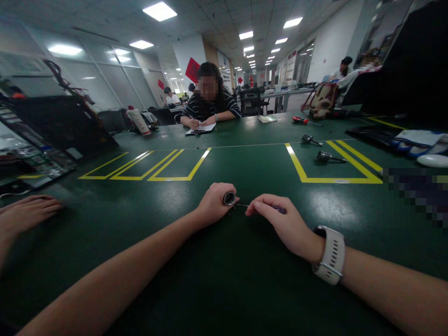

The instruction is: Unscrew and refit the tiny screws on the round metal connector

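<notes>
Near the middle of the green table, my left hand is closed round a metal cylindrical part, whose round open end faces up towards me. Just to its right, my right hand grips a small screwdriver by its dark handle. The thin shaft points left and reaches the side of the cylindrical part; whether its tip touches a screw is too small to tell. Tiny dark pieces show just below the cylindrical part.
Two metal chuck-like parts lie at the right by yellow tape. Behind them is a red screwdriver. Another person's hand rests at the left edge. Across the table, a person writes on a clipboard.
</notes>
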